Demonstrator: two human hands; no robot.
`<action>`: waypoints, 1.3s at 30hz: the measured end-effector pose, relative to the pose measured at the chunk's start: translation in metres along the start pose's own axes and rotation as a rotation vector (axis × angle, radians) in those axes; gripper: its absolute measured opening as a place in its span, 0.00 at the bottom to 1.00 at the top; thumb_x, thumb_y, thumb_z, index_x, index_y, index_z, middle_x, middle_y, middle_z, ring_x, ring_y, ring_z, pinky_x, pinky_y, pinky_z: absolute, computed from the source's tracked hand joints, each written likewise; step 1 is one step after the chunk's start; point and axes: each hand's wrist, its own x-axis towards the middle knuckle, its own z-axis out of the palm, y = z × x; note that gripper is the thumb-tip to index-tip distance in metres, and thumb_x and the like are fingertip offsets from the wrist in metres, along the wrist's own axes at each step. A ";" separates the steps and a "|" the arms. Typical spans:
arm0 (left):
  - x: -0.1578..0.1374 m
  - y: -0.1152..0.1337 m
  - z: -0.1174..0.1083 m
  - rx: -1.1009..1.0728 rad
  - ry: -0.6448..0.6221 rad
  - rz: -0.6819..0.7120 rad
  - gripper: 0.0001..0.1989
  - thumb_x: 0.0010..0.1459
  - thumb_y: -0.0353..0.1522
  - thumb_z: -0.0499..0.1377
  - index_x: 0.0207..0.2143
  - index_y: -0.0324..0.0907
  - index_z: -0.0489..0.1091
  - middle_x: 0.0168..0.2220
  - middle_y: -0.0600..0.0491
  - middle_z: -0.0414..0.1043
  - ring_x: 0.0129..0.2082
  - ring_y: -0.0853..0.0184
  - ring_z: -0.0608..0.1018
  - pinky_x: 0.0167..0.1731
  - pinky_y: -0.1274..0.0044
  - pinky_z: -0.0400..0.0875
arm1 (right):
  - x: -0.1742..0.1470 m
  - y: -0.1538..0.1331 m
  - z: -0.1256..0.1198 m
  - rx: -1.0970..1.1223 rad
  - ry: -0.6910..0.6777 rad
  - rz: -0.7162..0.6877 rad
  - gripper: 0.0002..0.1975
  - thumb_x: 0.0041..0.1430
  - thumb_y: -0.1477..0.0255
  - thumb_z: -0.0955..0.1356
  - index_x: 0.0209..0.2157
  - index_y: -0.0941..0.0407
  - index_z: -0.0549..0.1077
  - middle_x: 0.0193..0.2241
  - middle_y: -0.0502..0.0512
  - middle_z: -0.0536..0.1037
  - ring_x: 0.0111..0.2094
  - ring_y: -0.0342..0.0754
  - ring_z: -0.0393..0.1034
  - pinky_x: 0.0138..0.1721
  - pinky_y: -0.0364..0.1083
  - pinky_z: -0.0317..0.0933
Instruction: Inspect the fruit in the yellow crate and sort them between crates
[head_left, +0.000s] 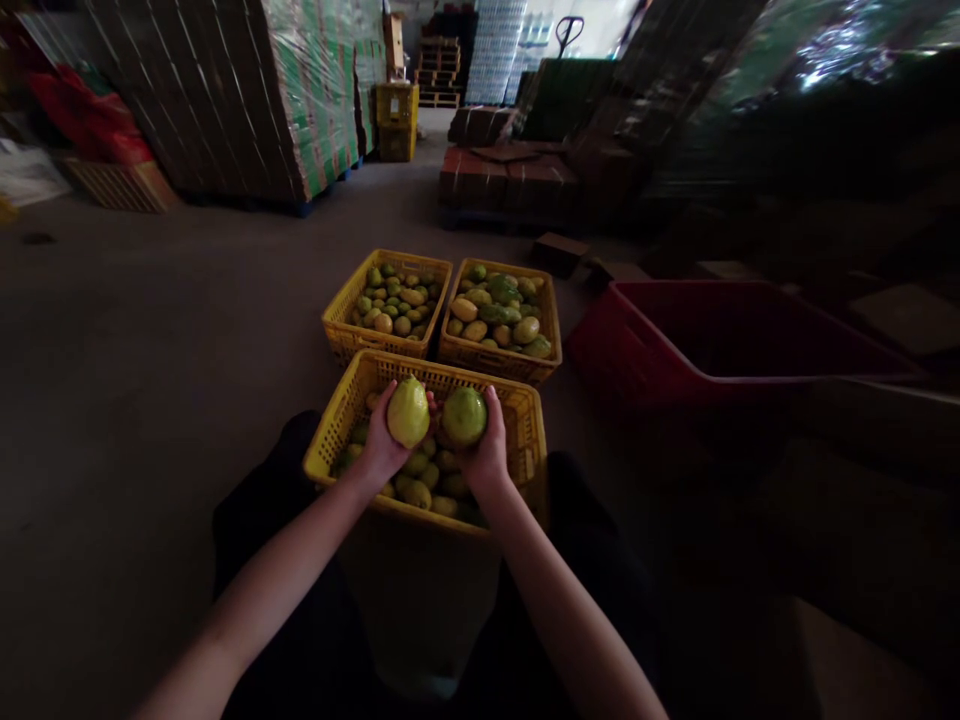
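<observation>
Over the near yellow crate [534, 440], my left hand [384, 445] is wrapped round a yellow-green fruit [409, 412], shaped rather like a lemon, with a pointed top. Beside it, my right hand [487, 450] grips a rounder, greener fruit [464, 416]. Both fruits are held up side by side, a small gap between them. Below the hands, several green and yellow fruits [417, 494] lie in the near crate. The exact kind of fruit cannot be made out in this dim light.
Two more yellow crates of similar fruit stand just beyond, one at left [337, 325] and one at right [553, 330]. A large red bin [637, 345] sits to the right. Wrapped pallet stacks [315, 100] and flat brown cartons [510, 185] stand farther back.
</observation>
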 end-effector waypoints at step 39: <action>0.012 0.010 0.001 0.041 -0.121 0.092 0.10 0.57 0.39 0.55 0.29 0.44 0.71 0.28 0.53 0.74 0.30 0.64 0.77 0.36 0.69 0.76 | 0.007 -0.013 0.002 0.017 -0.406 -0.016 0.11 0.50 0.59 0.66 0.24 0.52 0.68 0.26 0.50 0.74 0.27 0.47 0.69 0.27 0.47 0.68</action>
